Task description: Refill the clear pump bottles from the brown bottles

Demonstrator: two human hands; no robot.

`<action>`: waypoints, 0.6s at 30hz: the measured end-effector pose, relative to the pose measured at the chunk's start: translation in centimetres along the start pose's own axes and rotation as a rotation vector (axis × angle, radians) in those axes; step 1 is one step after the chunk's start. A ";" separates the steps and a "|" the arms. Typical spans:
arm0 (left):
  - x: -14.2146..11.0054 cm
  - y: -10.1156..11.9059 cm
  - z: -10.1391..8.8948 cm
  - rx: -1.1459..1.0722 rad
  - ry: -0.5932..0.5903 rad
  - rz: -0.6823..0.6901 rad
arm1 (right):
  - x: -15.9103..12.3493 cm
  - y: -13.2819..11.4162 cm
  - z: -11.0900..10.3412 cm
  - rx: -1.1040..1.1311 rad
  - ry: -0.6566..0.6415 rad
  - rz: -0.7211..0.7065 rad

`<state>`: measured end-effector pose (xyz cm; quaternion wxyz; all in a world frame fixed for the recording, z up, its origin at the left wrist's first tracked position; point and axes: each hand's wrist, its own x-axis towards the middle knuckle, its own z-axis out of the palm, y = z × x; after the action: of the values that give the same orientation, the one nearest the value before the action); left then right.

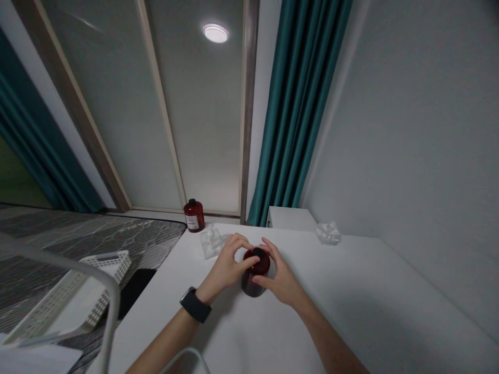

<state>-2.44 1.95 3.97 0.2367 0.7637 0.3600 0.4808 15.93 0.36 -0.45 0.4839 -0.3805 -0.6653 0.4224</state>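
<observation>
A dark red bottle with a black cap (262,266) stands on the white table (249,332) between my two hands. My left hand (230,262), with a black watch on its wrist, curls around the bottle's upper left side, its thumb beside the cap. From the other side my right hand (283,278) holds the bottle, with its thumb across the front and its fingers bent behind the top. Part of the fingers' contact at the back is hidden. Just left of my left hand lies a crumpled clear plastic wrapper (211,242).
A second red bottle (194,215) with a white label stands at the table's far left corner. Crumpled clear plastic (328,233) lies at the far right edge. A white perforated basket (74,296) sits left of the table, behind a pale curved bar (111,306). A wall borders the right.
</observation>
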 end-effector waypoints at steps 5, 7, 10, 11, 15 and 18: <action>0.3 0.3 0.1 0.005 0.001 0.000 | 0.0 -0.3 -0.1 -0.016 -0.005 0.015; 0.4 0.3 0.0 0.004 -0.012 0.012 | 0.0 -0.3 -0.1 -0.022 -0.003 0.029; 0.7 0.1 -0.2 -0.003 -0.035 0.034 | -0.1 -0.2 -0.1 -0.022 -0.012 0.040; 0.7 0.0 -0.3 -0.008 -0.043 0.043 | -0.1 -0.2 -0.1 -0.020 -0.014 0.042; 0.8 -0.4 -0.4 -0.046 -0.082 0.063 | -0.1 0.0 -0.1 -0.006 -0.013 0.043; 0.9 -0.7 -0.3 -0.087 -0.090 0.057 | -0.1 0.0 -0.1 -0.012 -0.015 0.039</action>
<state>-2.69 3.07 4.13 0.2716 0.7835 0.3057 0.4679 16.08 0.31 -0.44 0.4683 -0.3932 -0.6638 0.4306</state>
